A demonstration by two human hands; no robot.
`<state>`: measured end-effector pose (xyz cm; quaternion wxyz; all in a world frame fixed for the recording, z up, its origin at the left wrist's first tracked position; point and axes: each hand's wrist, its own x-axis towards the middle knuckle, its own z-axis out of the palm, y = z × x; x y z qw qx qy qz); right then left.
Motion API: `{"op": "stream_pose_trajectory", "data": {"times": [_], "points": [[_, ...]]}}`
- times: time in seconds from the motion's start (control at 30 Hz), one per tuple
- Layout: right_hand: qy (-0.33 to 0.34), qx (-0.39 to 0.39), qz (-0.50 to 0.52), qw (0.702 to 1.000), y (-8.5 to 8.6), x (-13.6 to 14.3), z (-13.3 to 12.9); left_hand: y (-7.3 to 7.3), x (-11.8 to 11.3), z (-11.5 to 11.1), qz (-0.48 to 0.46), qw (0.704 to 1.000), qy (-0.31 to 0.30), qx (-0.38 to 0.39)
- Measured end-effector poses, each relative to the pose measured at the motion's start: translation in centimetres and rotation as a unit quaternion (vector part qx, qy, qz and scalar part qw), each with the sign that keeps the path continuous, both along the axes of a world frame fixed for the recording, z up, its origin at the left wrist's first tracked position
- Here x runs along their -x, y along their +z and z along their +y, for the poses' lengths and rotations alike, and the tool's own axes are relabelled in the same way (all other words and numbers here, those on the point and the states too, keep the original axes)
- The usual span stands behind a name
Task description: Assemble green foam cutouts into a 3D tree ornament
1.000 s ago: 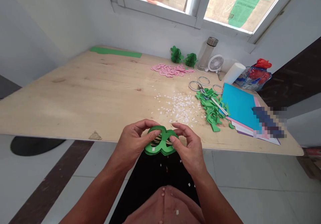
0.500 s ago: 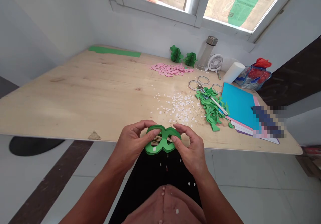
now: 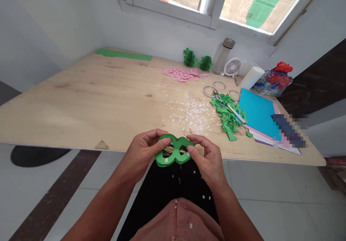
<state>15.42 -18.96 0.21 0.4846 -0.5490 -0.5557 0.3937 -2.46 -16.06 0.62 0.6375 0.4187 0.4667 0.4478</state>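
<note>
Between my two hands is a green layered paper cutout [image 3: 176,151], shaped like a figure eight with two openings. Layer edges show through the openings. My left hand [image 3: 147,149] grips its left lobe, thumb on the front face and fingers behind. On the other side, my right hand [image 3: 207,156] pinches the right lobe's upper edge between thumb and fingers. A small white square sits on the front of each lobe. The cutout is held above my lap, at the table's front edge.
On the wooden table [image 3: 108,100] lie white paper bits [image 3: 197,113], green scraps [image 3: 229,118] with scissors [image 3: 217,95], tape rolls [image 3: 219,86], blue sheets [image 3: 256,113] and pink cutouts [image 3: 183,74]. Behind stand green paper trees [image 3: 189,58], a bottle [image 3: 223,55] and a small fan [image 3: 232,66].
My right thumb has shifted slightly up and outward on the right lobe, and a white square now shows there. The cutout has moved only a little.
</note>
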Motion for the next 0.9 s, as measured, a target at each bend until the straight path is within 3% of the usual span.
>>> {"op": "stream_pose_trajectory", "data": {"times": [0.2, 0.57, 0.77, 0.9], "points": [[-0.001, -0.007, -0.005, 1.0, -0.07, -0.03, -0.05, 0.62, -0.07, 0.15, 0.015, 0.997, -0.071, -0.002], [0.039, 0.017, 0.0, 0.999, 0.69, -0.23, -0.16, 0.22, 0.27, 0.14, 0.004, 0.993, -0.112, -0.019], [0.035, 0.012, 0.026, 0.999, 0.4, -0.4, -0.23, 0.43, -0.03, -0.06, 0.003, 0.998, -0.057, 0.013], [0.031, -0.035, 0.017, 0.999, 0.28, -0.63, -0.69, 0.75, -0.36, -0.2, -0.012, 0.999, -0.007, 0.029]]}}
